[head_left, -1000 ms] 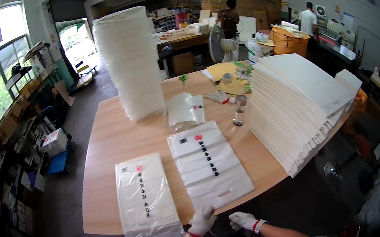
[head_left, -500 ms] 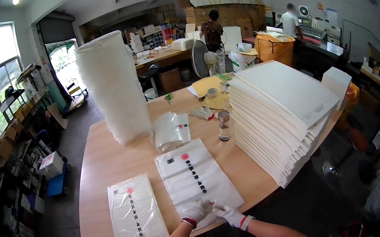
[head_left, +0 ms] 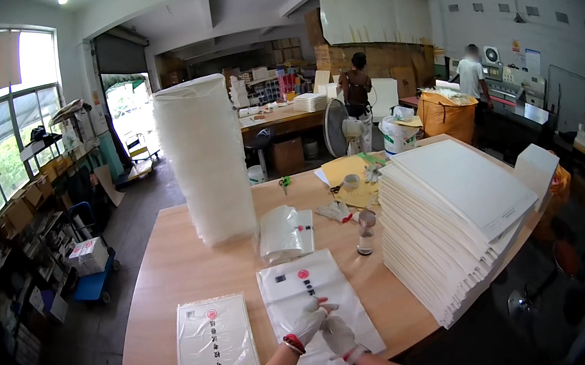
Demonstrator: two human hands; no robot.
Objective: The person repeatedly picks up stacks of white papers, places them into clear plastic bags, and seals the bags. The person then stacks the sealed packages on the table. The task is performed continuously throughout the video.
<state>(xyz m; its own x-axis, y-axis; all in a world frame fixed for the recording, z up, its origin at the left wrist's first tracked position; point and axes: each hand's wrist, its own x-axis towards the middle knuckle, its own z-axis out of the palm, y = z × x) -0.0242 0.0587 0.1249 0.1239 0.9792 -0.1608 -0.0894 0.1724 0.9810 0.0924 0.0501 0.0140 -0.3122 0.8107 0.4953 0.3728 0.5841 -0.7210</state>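
A stack of white printed plastic bags [head_left: 349,304] lies on the table in front of me. Over its middle, both my hands, in white gloves, come together. My left hand [head_left: 309,323] has its bare fingertips stretched toward the right, apart from one another. Just below them, my right hand [head_left: 338,335] lies with its back up and fingers extended toward the left fingertips. Nothing shows in either hand. To the left rests a clear-bagged pile of printed white sheets or envelopes [head_left: 213,340]. A smaller folded clear plastic pack [head_left: 284,234] sits beyond the bag stack.
A tall pile of white boards [head_left: 456,190] stands at the right. Upright at the back left is a thick roll of translucent wrap [head_left: 205,164]. A cup-like clear container [head_left: 366,233], a spare glove [head_left: 335,211] and green scissors [head_left: 285,182] lie between. Two people work farther back.
My hands have moved from the bags' near edge up to their middle, and their fingers have loosened. The view has tilted upward, so the table sits lower.
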